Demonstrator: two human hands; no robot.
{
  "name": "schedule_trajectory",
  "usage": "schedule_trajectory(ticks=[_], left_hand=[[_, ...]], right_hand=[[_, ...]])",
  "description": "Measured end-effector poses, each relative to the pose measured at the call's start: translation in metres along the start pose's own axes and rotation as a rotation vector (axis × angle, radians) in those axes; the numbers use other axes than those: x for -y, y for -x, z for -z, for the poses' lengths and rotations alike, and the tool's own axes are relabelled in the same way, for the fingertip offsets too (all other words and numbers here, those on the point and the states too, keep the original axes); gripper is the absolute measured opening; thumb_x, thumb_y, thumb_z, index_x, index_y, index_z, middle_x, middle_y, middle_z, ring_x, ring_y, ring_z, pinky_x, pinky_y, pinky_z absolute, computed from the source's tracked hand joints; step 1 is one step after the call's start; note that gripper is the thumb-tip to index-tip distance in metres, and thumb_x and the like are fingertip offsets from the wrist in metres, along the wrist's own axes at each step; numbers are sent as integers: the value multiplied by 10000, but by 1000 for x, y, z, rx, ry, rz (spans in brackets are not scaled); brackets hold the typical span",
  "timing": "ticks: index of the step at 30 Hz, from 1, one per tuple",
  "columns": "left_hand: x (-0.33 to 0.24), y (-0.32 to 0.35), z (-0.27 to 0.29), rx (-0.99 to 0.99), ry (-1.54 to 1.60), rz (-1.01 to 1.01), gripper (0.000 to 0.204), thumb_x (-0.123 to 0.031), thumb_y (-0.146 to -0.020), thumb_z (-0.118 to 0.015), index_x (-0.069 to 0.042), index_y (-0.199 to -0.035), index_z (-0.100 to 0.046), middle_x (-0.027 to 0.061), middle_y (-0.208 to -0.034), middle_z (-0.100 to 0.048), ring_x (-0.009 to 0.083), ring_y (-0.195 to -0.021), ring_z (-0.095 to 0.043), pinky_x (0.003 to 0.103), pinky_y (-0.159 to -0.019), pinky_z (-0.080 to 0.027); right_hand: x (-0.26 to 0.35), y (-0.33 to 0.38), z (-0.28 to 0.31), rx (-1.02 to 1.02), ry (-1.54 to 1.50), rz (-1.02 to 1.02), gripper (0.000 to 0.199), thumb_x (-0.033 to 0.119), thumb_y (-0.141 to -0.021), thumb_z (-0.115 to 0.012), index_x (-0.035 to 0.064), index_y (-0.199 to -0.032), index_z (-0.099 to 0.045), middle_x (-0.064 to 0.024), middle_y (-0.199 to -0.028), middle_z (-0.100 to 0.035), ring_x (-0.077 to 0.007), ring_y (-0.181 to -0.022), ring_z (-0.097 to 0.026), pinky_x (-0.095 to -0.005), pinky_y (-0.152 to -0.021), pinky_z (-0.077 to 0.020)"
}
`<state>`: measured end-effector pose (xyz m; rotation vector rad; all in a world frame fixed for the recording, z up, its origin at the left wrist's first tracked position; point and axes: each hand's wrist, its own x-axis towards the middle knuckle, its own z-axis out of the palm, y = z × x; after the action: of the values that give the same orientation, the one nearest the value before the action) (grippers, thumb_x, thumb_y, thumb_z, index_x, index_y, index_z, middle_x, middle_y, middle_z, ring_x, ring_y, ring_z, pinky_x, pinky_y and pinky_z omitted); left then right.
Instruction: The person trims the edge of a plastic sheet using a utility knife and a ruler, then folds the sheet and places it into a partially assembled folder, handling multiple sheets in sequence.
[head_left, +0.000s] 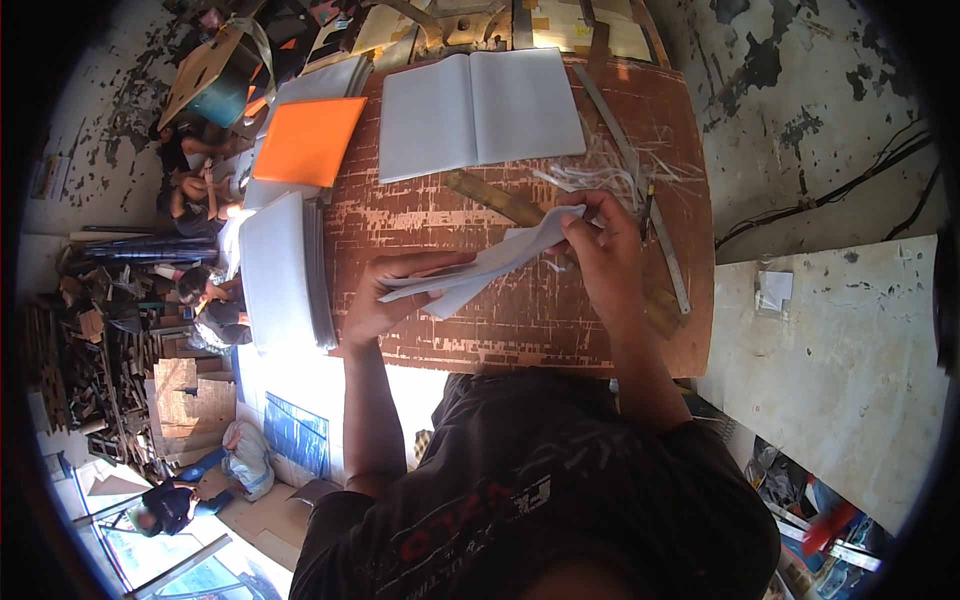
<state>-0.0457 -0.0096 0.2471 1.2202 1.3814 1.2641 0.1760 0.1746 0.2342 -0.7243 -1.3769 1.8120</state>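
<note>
Two hands are closed on one bundle of white paper sheets (480,268), which is held just above the worn brown worktop (520,330). The left hand (385,295) is clamped on the lower left end of the bundle, with the thumb laid along the top sheet and the fingers (365,325) curled beneath. The right hand (600,245) is pinched on the upper right end, its fingertips (578,212) bent over the edge of the paper so that the sheets are bowed between the two grips.

Just behind the right fingers, thin white paper trimmings (610,170) are scattered over the board, and a brass-coloured flat ruler (495,198) is laid at a slant under the bundle. A long grey metal straightedge (640,190) is seen to the right of the right hand, running away toward the far edge.

Farther out, beyond both hands, an open booklet of blank white pages (478,110) is spread flat. To the left of it an orange rectangular cover (305,140) is laid on pale sheets. Beside the left hand, toward the left edge of the worktop, a tall stack of white sheets (278,270) is piled.

Well to the right of the right hand, a small pale packet (772,290) is set on a stained pale slab (850,350); what is on it cannot be told.
</note>
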Motion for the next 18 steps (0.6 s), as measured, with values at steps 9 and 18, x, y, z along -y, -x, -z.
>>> schedule_trajectory(ticks=[9, 18], left_hand=[[-36, -1, 12, 170, 225, -220, 1024, -711, -853, -652, 96, -1456, -470, 311, -1370, -588, 409, -1291, -588, 569, -1100, -425], [-56, -34, -30, 4, -437, 124, 562, -235, -848, -831, -48, -1335, -624, 102, -1173, -724, 202, -1066, -716, 331, -754, -588]], right_hand=[[8, 10, -28, 99, -80, -25, 160, 63, -999, -625, -31, -1126, -602, -99, -1020, -670, -153, -860, -700, -292, -762, -620], [-6, 17, -48, 300, -107, 30, 205, -24, -957, -641, -25, -1152, -581, -43, -1023, -605, -71, -948, -627, -225, -807, -576]])
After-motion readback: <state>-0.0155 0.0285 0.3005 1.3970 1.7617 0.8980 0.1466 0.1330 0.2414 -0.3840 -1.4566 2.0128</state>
